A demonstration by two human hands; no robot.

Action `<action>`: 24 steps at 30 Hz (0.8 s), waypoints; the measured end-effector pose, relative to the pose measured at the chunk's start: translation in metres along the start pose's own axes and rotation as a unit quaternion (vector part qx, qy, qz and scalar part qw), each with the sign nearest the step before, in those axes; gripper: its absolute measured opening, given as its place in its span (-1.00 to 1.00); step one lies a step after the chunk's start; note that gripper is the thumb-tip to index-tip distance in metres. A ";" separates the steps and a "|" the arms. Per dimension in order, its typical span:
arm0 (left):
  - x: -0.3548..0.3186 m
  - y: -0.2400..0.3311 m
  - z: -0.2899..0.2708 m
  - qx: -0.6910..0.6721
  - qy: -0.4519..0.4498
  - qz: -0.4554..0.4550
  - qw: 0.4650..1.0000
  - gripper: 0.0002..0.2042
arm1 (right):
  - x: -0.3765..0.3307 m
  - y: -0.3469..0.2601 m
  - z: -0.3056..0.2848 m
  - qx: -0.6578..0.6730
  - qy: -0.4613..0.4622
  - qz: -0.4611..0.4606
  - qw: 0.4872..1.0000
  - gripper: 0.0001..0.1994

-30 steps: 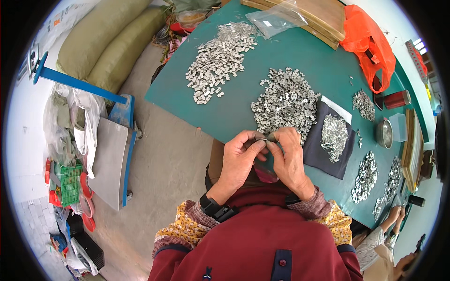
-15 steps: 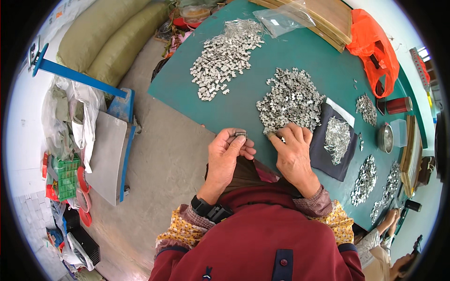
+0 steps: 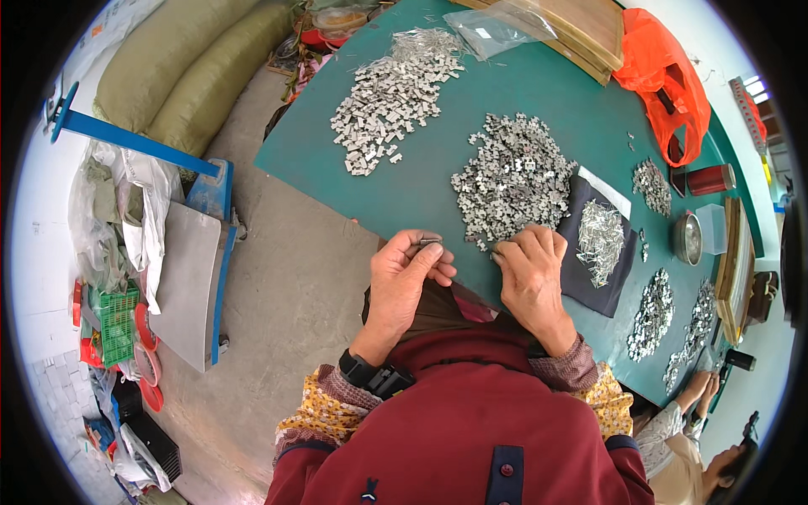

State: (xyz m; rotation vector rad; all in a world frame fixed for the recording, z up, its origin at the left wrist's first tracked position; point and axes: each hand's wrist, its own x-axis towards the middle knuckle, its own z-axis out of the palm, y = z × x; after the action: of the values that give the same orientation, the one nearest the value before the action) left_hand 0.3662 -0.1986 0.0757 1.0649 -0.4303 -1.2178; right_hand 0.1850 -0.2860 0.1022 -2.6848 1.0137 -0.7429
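Observation:
My left hand (image 3: pixel 406 273) is closed in front of the table's near edge. Its thumb and fingers pinch a small dark grey metal piece (image 3: pixel 429 242), whose exact kind I cannot make out. To its right, my right hand (image 3: pixel 534 273) is at the near edge of a large heap of small notched grey metal pieces (image 3: pixel 513 177). Its thumb and fingertips are pressed together; whatever they hold is hidden. Beside that hand lies a dark cloth (image 3: pixel 593 295) bearing a pile of thin silvery pins (image 3: pixel 600 240).
On the green table (image 3: pixel 286 160) lies another heap of flat metal pieces (image 3: pixel 379 118), near a clear plastic bag (image 3: pixel 497 34). Wooden boards (image 3: pixel 593 34) and a red bag (image 3: pixel 673 76) are at the back. A metal bowl (image 3: pixel 688 240) stands right; another person's hands (image 3: pixel 700 389) work beyond.
My right hand has drawn slightly back from the heap, its fingertips closing together. My left hand stays nearly still with its metal piece. The whole view has shifted a little.

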 end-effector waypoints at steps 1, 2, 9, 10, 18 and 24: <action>-0.001 0.001 0.001 0.001 -0.005 -0.001 1.000 -0.88 | 0.002 -0.001 0.002 -0.002 0.005 -0.006 1.000 -0.87; -0.003 0.002 0.001 0.002 -0.010 -0.002 1.000 -0.88 | 0.005 -0.003 0.003 -0.002 0.006 -0.007 1.000 -0.87; -0.006 0.000 0.001 0.009 -0.007 -0.004 1.000 -0.88 | 0.015 -0.010 0.010 -0.028 -0.014 -0.024 0.999 -0.87; -0.006 0.000 0.001 0.015 -0.008 -0.004 1.000 -0.88 | 0.015 -0.011 0.010 -0.022 -0.021 -0.015 0.999 -0.87; -0.004 0.001 0.000 0.021 -0.008 -0.009 1.000 -0.89 | 0.002 -0.007 -0.002 0.002 -0.024 -0.069 0.997 -0.86; -0.003 0.000 -0.001 0.008 -0.011 -0.011 1.000 -0.88 | 0.000 -0.009 -0.003 -0.004 -0.008 -0.019 1.000 -0.86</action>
State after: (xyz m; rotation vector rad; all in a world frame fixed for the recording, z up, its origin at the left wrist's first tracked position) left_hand 0.3657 -0.1960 0.0759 1.0726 -0.4473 -1.2493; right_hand 0.1893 -0.2791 0.1077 -2.7196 0.9653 -0.7248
